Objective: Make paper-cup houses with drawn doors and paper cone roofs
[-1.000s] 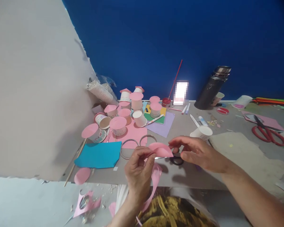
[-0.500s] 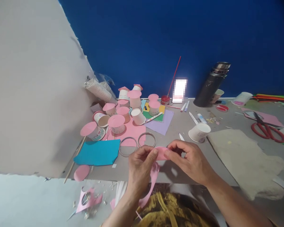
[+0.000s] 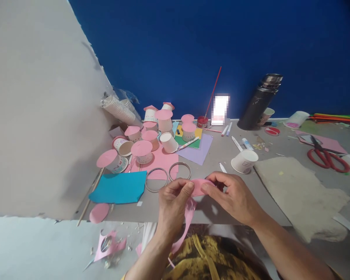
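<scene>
Both my hands pinch a small pink paper piece (image 3: 198, 186) just above the near edge of the grey table (image 3: 221, 155). My left hand (image 3: 172, 205) grips its left side, with a pink paper strip (image 3: 188, 219) hanging below it. My right hand (image 3: 235, 198) closes thumb and fingers on its right side. Two metal rings (image 3: 168, 177) lie on the table just beyond my hands. A white paper cup (image 3: 245, 161) lies on its side to the right of them.
Several pink-topped paper cups (image 3: 151, 132) crowd coloured paper sheets at the back left, beside a cup stack (image 3: 119, 111). A blue sheet (image 3: 118, 187) lies left. A dark flask (image 3: 259, 103), red scissors (image 3: 326, 159), markers and a beige cloth (image 3: 300, 194) are to the right.
My right hand came in from the right and closed on the pink piece. The piece, curved and open a second ago, is now held flatter between both hands.
</scene>
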Demonstrator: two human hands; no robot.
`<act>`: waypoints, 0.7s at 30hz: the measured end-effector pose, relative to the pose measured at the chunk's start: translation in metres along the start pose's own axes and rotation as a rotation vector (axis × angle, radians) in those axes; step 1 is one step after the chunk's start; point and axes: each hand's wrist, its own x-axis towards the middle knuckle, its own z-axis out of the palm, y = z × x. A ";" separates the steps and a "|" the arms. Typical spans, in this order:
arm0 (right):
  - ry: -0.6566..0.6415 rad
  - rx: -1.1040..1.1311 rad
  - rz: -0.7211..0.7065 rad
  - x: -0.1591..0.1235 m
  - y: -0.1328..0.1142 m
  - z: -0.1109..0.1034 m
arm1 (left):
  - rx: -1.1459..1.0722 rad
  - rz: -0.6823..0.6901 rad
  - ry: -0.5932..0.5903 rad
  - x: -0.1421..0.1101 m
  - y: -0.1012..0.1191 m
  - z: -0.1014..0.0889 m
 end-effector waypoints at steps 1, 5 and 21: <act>-0.003 0.005 0.002 0.000 0.000 0.000 | -0.005 0.006 0.006 0.000 0.000 0.000; -0.053 0.097 0.019 0.003 0.001 0.000 | 0.002 0.057 0.040 0.002 -0.001 0.000; -0.168 0.163 0.118 0.008 0.007 0.011 | 0.081 0.172 0.040 0.004 -0.003 0.004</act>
